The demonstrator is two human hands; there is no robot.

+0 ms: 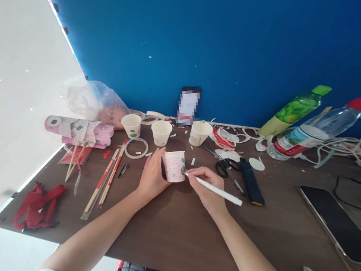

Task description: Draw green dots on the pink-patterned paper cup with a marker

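A white paper cup (175, 165) with a pink scale pattern and a green leaf print stands on the brown table (178, 231). My left hand (152, 175) is wrapped round its left side, holding it. My right hand (205, 185) pinches a white pen (214, 189) whose tip touches the cup's right side. Three more paper cups (162, 132) stand behind, one of them tilted.
Scissors (224, 165) and a dark knife case (251, 184) lie right of my hand. Chopsticks (105, 181), a tape ring (136, 148), red straps (35, 206) and pink rolled paper (78, 130) lie left. Two bottles (313, 129), cables and a phone (340, 226) lie right.
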